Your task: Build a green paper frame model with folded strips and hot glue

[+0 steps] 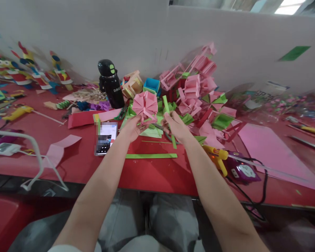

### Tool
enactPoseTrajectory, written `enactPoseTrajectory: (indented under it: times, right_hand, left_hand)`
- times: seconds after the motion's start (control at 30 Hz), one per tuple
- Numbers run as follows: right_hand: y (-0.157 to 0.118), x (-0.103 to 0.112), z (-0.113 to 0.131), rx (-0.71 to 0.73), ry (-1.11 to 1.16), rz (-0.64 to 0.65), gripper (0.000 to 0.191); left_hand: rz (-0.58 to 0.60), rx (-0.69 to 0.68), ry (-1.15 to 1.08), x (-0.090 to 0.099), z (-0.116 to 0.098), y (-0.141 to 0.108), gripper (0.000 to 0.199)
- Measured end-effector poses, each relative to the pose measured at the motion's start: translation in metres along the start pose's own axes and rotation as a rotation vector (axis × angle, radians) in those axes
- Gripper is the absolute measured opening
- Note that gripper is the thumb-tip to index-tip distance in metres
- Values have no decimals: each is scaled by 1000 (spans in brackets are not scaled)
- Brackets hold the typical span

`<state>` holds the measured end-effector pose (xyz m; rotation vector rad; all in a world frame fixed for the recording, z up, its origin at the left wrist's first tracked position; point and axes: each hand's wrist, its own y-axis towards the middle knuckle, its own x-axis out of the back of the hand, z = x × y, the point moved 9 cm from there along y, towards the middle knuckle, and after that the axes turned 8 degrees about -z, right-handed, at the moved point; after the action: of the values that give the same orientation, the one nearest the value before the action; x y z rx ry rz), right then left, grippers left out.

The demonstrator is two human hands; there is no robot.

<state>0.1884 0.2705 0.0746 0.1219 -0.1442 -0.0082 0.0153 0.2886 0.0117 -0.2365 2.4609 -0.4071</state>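
A pink folded-paper flower (pixel 145 104) is pinched in the fingers of my left hand (pixel 131 129), upright above the table. Close beside it, my right hand (pixel 176 126) grips a narrow green paper strip (pixel 165 102), whose ends stick out above and below the fingers. A dark, thin tool, perhaps scissors, shows partly between the hands; I cannot tell whether it is held. Another long green strip (pixel 154 156) lies flat nearer the table's front edge. Pale green paper lies under the hands. Pink and green folded pieces (pixel 193 87) are heaped behind and to the right.
On the red table (pixel 157 178), a black bottle (pixel 112 85) stands behind a phone (pixel 106 138). Yellow glue guns lie left (pixel 18 117) and right (pixel 216 159), the right one beside a purple power strip (pixel 243 168) with a black cable. A large pink sheet (pixel 273 150) lies at right.
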Motion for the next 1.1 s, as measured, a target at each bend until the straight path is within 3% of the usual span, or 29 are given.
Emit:
enactPoseTrajectory:
  times: [0.1, 0.2, 0.33, 0.5, 0.63, 0.8, 0.93, 1.1]
  right_hand:
    - [-20, -7, 22, 330, -373, 145, 39]
    - [-37, -17, 22, 495, -617, 201, 33]
    - [-40, -29, 8, 472, -718, 191, 31]
    - [-34, -29, -7, 346, -753, 182, 24]
    - [-30, -26, -15, 292, -737, 165, 20]
    - [-27, -35, -23, 306, -655, 204, 19]
    - [-28, -40, -24, 321, -598, 215, 19]
    - [-37, -49, -16, 333, -474, 230, 19]
  left_hand:
    - [-56, -3, 2, 3, 3, 4, 8]
    - [-42, -32, 51, 1, 4, 2, 15]
    - [31, -77, 214, -2, 1, -5, 16]
    - [-19, -51, 348, 7, -3, -2, 23]
    - [7, -81, 409, 9, -4, -1, 18]
    - [-190, -259, 522, 32, -22, -5, 24]
    - [-202, -307, 624, 43, -30, -16, 19]
    - [-228, -432, 770, 59, -40, -40, 29]
